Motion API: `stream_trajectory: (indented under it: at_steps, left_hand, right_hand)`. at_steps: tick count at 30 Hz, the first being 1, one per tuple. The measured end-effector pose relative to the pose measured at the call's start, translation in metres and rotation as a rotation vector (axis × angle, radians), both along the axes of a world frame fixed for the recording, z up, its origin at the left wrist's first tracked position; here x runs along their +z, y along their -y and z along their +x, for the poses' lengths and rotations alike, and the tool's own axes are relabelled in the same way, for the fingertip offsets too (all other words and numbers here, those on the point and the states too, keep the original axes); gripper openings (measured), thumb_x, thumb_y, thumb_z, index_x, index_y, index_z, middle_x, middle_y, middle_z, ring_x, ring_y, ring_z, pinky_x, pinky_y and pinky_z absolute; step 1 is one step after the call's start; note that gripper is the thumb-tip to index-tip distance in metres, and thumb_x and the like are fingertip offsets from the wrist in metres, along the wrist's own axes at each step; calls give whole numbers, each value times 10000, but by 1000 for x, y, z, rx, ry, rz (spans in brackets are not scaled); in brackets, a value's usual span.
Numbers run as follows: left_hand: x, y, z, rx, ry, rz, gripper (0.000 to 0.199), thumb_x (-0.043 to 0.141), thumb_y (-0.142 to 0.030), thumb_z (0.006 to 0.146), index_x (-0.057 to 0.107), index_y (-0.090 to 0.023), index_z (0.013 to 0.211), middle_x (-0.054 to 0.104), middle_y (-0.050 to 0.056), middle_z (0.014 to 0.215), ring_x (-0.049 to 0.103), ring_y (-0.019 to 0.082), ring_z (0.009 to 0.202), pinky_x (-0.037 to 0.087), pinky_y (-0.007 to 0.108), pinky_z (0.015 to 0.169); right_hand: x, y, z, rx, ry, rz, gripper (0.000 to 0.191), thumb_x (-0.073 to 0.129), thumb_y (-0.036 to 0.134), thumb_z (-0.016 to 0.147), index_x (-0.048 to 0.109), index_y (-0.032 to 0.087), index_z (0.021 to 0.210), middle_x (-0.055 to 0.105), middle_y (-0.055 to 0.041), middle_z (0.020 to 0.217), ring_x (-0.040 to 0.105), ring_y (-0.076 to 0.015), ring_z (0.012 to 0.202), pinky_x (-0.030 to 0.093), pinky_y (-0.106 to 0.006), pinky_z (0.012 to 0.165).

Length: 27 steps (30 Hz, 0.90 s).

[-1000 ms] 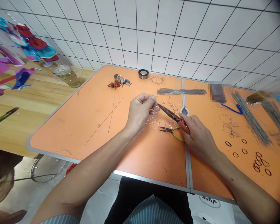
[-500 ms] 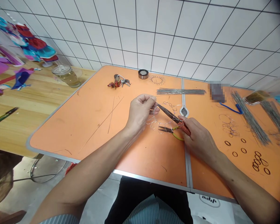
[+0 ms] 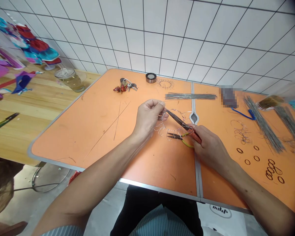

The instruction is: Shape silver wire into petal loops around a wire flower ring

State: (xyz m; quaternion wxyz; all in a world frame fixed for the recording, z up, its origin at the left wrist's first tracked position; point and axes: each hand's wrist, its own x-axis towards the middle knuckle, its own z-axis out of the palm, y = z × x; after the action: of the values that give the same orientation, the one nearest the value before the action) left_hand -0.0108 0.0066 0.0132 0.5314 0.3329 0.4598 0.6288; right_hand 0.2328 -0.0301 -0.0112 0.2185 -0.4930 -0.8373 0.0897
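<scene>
Over the middle of the orange table [image 3: 137,154], my left hand [image 3: 151,114] pinches the edge of a looped wire ring [image 3: 173,130] between thumb and fingers. My right hand [image 3: 207,139] is wrapped round the red handles of long-nosed pliers [image 3: 178,120]. The pliers point up and left, and their tips are at the wire beside my left fingertips. Whether the jaws grip the wire is too small to tell. Beneath the ring lie smaller pliers [image 3: 178,136] with yellow handles, partly covered by my right hand.
Wire bundles [image 3: 190,96] [image 3: 264,124] lie at the back and right. Several small dark rings [image 3: 256,158] are at the right. A tape roll [image 3: 151,77], a wire ring [image 3: 165,84] and red figures [image 3: 125,86] stand near the tiled wall. A lidded glass [image 3: 71,80] is left.
The wire ring has turned slightly, its far loops now lying differently. Both hands and the long-nosed pliers have hardly moved.
</scene>
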Motion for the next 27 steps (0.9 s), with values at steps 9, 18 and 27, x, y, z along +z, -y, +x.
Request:
stream_trajectory:
  at_steps: [9,18,27]
  left_hand:
    - [0,0,0,-1,12,15,170,766,-224,904,687,-173,762,682,-3,708,671,102,561,567,223,580]
    - [-1,-2,-2,11,3,27,170,791,-255,884,688,-173,777,687,1,717,658,98,563,563,216,577]
    - [4,-7,-12,68,6,36,164,803,-276,858,679,-183,803,700,-6,756,665,96,577,556,212,570]
  right_hand:
    - [2,1,0,2,-40,-73,274,453,353,1175,710,263,1206,771,-64,1008,717,-258,874,497,-368,716]
    - [-1,-5,2,18,-3,-40,379,452,355,1175,678,228,1453,793,-120,1216,763,-307,1103,574,-418,864]
    - [11,-13,58,-324,147,-122,469,522,488,1116,649,286,1519,780,-159,1325,757,-406,1153,547,-487,848]
